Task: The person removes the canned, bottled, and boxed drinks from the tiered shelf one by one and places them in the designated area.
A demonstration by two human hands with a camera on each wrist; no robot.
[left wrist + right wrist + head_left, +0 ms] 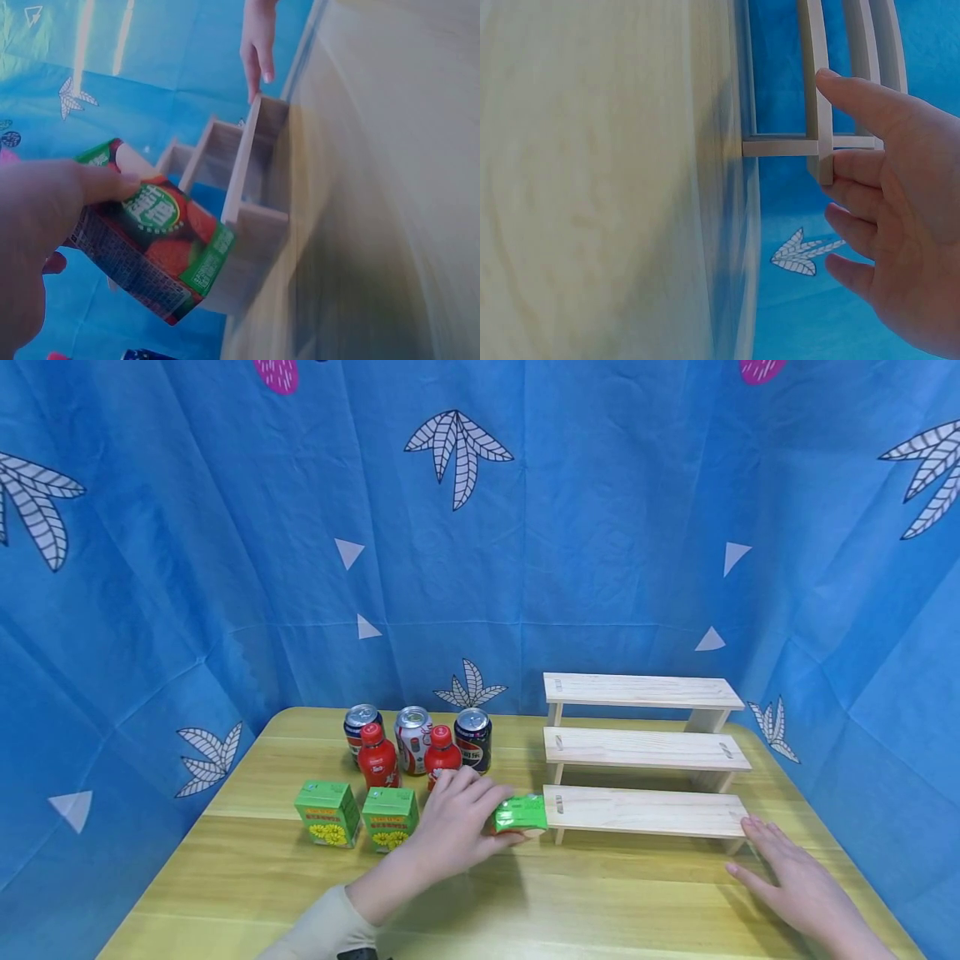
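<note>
My left hand (463, 818) grips a small green and red juice box (521, 814) by its left end, tilted beside the left end of the lowest tier. In the left wrist view the thumb (109, 184) presses on the box's red face, and its green end points toward the wooden stand. The right hand (798, 881) has its fingers extended, with the fingertips at the right end of the lowest shelf board (637, 812). From the right wrist view, the thumb (855, 94) overlaps the board's edge and the other fingers lie spread along its end.
The three-tier wooden stand (645, 747) takes up the table's right side. To the left are two green cartons with yellow flowers (327, 814), two red bottles (378, 760) and three cans (412, 739). A blue patterned curtain (600, 527) hangs behind the table (225, 877).
</note>
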